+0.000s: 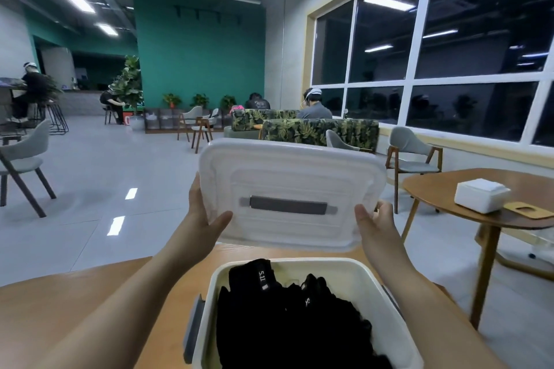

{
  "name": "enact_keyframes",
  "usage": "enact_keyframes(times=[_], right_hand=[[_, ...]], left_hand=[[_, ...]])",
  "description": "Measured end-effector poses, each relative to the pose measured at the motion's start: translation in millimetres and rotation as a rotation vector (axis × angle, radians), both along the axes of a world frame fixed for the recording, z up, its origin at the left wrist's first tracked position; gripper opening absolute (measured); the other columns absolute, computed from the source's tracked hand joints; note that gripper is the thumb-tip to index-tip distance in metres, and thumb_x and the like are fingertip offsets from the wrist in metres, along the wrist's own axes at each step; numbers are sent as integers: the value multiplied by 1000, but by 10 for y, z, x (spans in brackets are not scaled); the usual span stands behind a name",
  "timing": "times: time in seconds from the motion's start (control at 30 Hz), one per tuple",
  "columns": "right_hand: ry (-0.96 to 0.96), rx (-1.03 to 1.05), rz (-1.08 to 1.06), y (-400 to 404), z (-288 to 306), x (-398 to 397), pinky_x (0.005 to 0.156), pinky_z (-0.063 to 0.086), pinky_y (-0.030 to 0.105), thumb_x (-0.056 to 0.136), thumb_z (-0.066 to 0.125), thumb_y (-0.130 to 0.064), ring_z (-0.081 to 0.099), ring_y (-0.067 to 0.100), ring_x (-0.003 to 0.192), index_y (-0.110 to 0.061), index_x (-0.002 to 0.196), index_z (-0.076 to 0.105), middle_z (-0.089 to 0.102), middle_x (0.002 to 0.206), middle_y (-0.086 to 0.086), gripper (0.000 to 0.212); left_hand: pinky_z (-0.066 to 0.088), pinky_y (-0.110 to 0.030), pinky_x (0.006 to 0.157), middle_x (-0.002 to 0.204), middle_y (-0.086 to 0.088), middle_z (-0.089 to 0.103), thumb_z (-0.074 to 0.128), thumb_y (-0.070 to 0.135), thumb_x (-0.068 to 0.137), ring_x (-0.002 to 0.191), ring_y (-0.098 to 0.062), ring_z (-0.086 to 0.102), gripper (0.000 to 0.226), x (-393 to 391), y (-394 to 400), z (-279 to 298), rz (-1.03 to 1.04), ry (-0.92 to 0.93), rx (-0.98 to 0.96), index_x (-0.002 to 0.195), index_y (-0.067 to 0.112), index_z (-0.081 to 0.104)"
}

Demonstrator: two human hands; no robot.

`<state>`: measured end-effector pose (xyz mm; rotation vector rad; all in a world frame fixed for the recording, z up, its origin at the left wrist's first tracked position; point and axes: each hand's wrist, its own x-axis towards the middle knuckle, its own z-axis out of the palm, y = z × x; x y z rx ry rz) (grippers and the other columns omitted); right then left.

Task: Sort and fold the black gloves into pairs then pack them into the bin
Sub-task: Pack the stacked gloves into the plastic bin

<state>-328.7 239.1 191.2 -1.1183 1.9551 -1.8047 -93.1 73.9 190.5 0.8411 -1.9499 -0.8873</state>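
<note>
While black gloves (287, 317) filled the bin (386, 326) on the table (90, 302), we gripped its translucent lid (287, 177) with our left hand (204, 213) and right hand (374, 225).

Gloves (287, 314) lie in the bin (371, 287); the lid (287, 177) is held above, behind it.

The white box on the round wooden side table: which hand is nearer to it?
Right. The right hand grips the translucent plastic lid's right edge, toward the white box; the left hand grips the far edge.
</note>
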Motion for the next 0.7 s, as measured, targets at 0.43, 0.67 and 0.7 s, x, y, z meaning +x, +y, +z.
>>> enact_keyframes(times=[0.43, 0.67, 0.7], right_hand=[[-229, 71, 155, 119, -150, -83, 91, 52, 53, 93, 48, -7, 65, 30, 102, -24, 123, 57, 68, 113, 6, 36], [-122, 317, 67, 274, -358, -122, 83, 52, 45, 89, 47, -3, 66, 37, 91, -17, 96, 67, 70, 97, 15, 25], [-121, 335, 71, 289, -366, -112, 82, 53, 43, 90, 47, -3, 67, 32, 90, -21, 95, 67, 71, 96, 11, 27]], left_hand=[[41, -37, 103, 145, 7, 40, 59, 30, 92, 124, -20, 48, 61, 244, 280, -224, -10, 181, 338, 145, 35, 30], [47, -36, 92, 112, 12, 69, 60, 28, 73, 99, -9, 66, 48, 336, 589, -558, -141, 103, 513, 121, 33, 55], [47, -38, 94, 113, 10, 68, 58, 31, 69, 100, -11, 66, 55, 340, 596, -576, -122, 95, 518, 124, 33, 54]])
